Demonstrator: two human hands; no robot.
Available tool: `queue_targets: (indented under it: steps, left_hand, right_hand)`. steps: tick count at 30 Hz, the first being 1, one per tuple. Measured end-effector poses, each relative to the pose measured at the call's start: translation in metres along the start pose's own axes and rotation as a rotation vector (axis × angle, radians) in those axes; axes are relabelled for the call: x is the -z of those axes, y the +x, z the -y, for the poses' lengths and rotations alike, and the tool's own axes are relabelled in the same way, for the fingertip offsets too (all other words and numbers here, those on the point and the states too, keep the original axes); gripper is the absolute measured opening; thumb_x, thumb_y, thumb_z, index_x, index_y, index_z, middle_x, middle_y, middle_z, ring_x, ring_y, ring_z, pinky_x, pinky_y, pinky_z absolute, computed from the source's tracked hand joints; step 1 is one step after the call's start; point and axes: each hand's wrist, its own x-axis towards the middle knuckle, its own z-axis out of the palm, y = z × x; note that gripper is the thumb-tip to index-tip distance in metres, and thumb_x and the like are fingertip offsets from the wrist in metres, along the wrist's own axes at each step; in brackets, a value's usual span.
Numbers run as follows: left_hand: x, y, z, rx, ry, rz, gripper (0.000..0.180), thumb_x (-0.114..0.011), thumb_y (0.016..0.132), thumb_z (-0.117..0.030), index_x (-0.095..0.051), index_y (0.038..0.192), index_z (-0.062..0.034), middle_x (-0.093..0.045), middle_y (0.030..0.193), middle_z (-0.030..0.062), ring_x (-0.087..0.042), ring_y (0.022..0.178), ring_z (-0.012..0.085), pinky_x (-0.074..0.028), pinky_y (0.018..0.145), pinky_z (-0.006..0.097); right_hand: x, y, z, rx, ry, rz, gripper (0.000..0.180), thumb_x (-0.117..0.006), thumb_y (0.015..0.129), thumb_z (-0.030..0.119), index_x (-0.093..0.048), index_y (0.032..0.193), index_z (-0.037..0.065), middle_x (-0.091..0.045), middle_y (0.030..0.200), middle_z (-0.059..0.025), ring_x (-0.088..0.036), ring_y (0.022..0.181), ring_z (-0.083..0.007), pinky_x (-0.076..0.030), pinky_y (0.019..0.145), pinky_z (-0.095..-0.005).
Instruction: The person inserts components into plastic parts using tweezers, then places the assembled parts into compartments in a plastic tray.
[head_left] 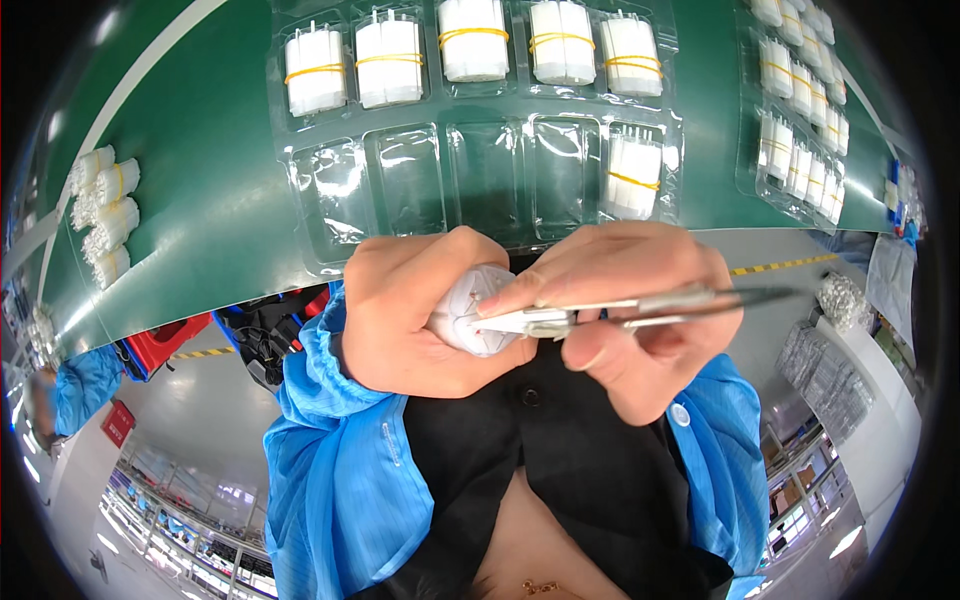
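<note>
Green belt (200, 200) carried a clear tray (480, 130) at twelve o'clock; left hand (410, 320) clutched a white bundle (470, 305), right hand (620, 310) pinched metal tweezers (640, 305).

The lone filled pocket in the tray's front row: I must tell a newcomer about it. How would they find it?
Start at the clear plastic blister tray on the green mat, above the hands. Its far row is full; in the near row only the rightmost pocket holds a white bundle bound with a yellow rubber band, while its neighbours sit empty.

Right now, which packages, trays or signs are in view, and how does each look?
Clear blister tray: centre of green surface, six pockets hold white bundles with yellow bands.
Second clear tray: upper right, full of white bundles.
Red sign: lower left, small rectangle.
</note>
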Motion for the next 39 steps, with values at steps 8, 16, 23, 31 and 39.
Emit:
queue_targets:
  steps: [8,16,23,31,39]
  left_hand:
    - [-0.001,0.0,0.003,0.002,-0.019,0.036,0.027,-0.076,0.053,-0.008,-0.057,0.074,-0.0041,-0.057,0.058,0.0095,-0.059,0.049,0.0261,-0.045,0.044,0.03]
    - [0.001,0.002,0.005,0.02,-0.11,0.103,0.028,-0.078,0.056,-0.01,-0.058,0.073,-0.0033,-0.059,0.06,0.0102,-0.06,0.05,0.0252,-0.045,0.044,0.029]
    - [-0.004,-0.006,0.011,-0.066,-0.365,0.142,0.028,-0.08,0.057,-0.013,-0.058,0.073,-0.0024,-0.056,0.058,0.0078,-0.055,0.044,0.0236,-0.039,0.04,0.027]
    - [-0.01,-0.011,0.014,-0.076,-0.46,0.176,0.03,-0.08,0.057,-0.013,-0.056,0.072,-0.0018,-0.05,0.055,0.0073,-0.049,0.041,0.0251,-0.034,0.038,0.029]
    - [-0.008,-0.009,0.011,-0.064,-0.282,0.161,0.029,-0.08,0.06,-0.014,-0.057,0.073,-0.0017,-0.052,0.057,0.0092,-0.052,0.046,0.0276,-0.038,0.041,0.031]
  right_hand:
    - [-0.003,0.001,-0.006,0.11,-0.077,-0.022,0.031,-0.066,0.085,0.023,-0.063,0.084,-0.008,-0.067,0.078,-0.0197,-0.064,0.061,-0.0235,-0.053,0.055,-0.0307]
    - [0.001,0.0,-0.003,-0.068,0.041,0.017,0.032,-0.069,0.082,0.022,-0.062,0.085,-0.009,-0.067,0.081,-0.0221,-0.065,0.062,-0.0252,-0.054,0.057,-0.032]
    - [-0.001,0.001,-0.013,0.145,0.147,0.054,0.034,-0.067,0.084,0.022,-0.053,0.092,-0.007,-0.065,0.081,-0.0273,-0.066,0.067,-0.0265,-0.055,0.06,-0.0339]
    - [-0.002,-0.01,-0.004,-0.018,0.118,-0.027,0.031,-0.067,0.084,0.021,-0.054,0.091,-0.006,-0.065,0.078,-0.0269,-0.065,0.065,-0.0245,-0.054,0.058,-0.0321]
    - [0.003,0.0,-0.01,0.204,-0.092,0.12,0.03,-0.068,0.083,0.018,-0.056,0.096,-0.007,-0.065,0.082,-0.0239,-0.065,0.065,-0.0265,-0.054,0.056,-0.0327]
